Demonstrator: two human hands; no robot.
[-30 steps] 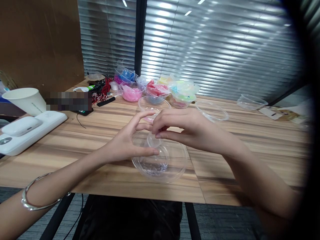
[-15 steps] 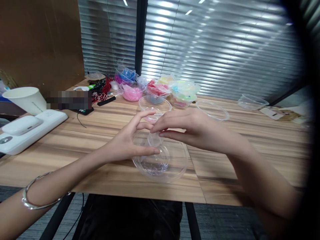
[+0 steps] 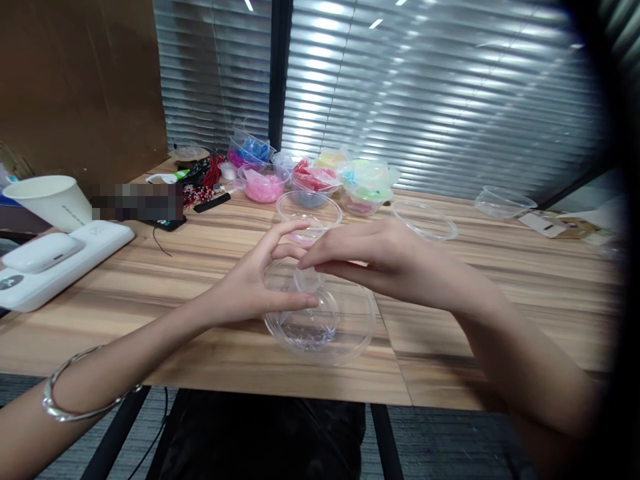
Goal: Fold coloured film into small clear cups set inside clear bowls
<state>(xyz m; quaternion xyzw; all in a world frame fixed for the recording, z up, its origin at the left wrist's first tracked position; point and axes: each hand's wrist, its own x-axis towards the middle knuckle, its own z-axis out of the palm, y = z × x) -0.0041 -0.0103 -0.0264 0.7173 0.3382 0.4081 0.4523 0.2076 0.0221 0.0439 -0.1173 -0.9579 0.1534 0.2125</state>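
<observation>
Over a clear round plastic bowl (image 3: 350, 337), my left hand (image 3: 265, 277) is curved with thumb and fingers spread wide apart. Nothing plainly shows between them except the small translucent plastic piece (image 3: 309, 280) in the gap. My right hand (image 3: 380, 257) comes in from the other side, palm down, thumb and fingers pinched on that piece's upper end. The piece hangs above the bowl; its exact kind is unclear. Shiny, transparent, faintly violet material lies in the bowl's bottom. Just behind my hands stands a second clear bowl (image 3: 325, 208) with a little pink inside.
Clear bowls with pink (image 3: 264, 185), red (image 3: 315, 175) and pale green (image 3: 367, 183) contents stand at the back. A clear ring-shaped lid (image 3: 425, 220) and a clear container (image 3: 504, 202) lie right. Left are a paper cup (image 3: 53, 200) and a white power bank (image 3: 95, 250).
Both hands hold nearly the same pose over the bowl. The whole view has shifted very slightly; nothing has been let go or newly taken.
</observation>
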